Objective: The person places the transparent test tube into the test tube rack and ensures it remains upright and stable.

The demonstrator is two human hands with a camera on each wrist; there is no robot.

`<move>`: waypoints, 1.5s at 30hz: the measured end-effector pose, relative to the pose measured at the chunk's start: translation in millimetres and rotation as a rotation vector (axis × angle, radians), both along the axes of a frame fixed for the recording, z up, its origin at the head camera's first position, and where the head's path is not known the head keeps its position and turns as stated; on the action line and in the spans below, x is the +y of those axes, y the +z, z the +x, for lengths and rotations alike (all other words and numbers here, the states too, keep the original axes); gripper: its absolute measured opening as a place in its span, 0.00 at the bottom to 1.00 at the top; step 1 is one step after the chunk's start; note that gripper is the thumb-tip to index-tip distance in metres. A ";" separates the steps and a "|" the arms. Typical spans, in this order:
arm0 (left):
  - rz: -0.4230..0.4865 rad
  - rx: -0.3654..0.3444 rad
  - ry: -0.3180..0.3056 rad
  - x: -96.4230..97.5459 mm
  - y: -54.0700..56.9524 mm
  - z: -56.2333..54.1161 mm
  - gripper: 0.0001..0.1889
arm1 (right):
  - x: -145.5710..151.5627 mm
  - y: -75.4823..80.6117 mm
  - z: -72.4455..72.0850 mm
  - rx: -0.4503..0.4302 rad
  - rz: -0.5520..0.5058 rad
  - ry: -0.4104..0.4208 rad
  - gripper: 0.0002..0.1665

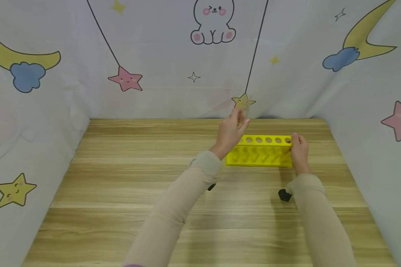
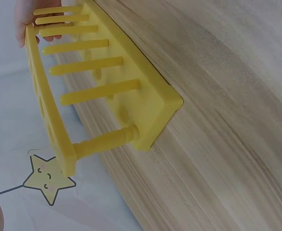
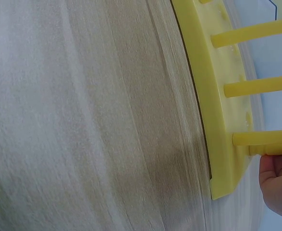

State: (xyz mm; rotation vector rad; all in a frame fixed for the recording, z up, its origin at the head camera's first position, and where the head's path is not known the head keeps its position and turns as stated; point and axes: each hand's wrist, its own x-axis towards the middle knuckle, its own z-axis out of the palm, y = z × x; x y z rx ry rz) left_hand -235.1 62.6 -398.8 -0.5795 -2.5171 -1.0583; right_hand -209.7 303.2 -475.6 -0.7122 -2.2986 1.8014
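A yellow test tube rack (image 1: 260,163) stands upright on the wooden table, with a row of round holes along its top and pegs on its base. My right hand (image 1: 299,152) grips the rack's right end; the right wrist view shows the fingers (image 3: 274,166) around the end post. Above the rack's left end, my left hand (image 1: 228,133) pinches a clear test tube (image 1: 248,104), its upper part faint against the backdrop. Only a sliver of the left hand shows in the left wrist view, and the tube cannot be made out there.
The wooden table (image 1: 137,185) stretches to the left and in front of the rack. Behind it and at both sides hang white cloth walls (image 1: 170,55) printed with stars and moons. A black wrist piece (image 1: 285,195) shows beside the right sleeve.
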 end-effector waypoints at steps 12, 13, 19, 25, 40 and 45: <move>-0.061 0.055 0.000 3.3 -8.7 2.2 0.16 | -0.5 -1.1 -1.5 -0.019 0.004 -0.031 0.18; -0.062 0.055 -0.002 3.5 -9.3 2.4 0.16 | -0.3 -1.3 -1.4 -0.019 0.008 -0.034 0.18; -0.078 0.046 -0.002 4.3 -12.3 3.8 0.15 | 0.3 -1.7 -1.3 -0.012 0.019 -0.040 0.18; -0.081 0.039 -0.011 4.9 -14.7 5.7 0.16 | 0.3 -1.7 -1.9 -0.010 0.002 -0.046 0.18; -0.068 0.010 -0.009 5.6 -25.0 8.0 0.16 | 0.6 -2.0 -2.9 -0.021 0.004 -0.037 0.17; -0.060 0.014 -0.007 5.8 -27.8 8.5 0.16 | 0.2 -1.4 -2.1 -0.013 0.007 -0.038 0.17</move>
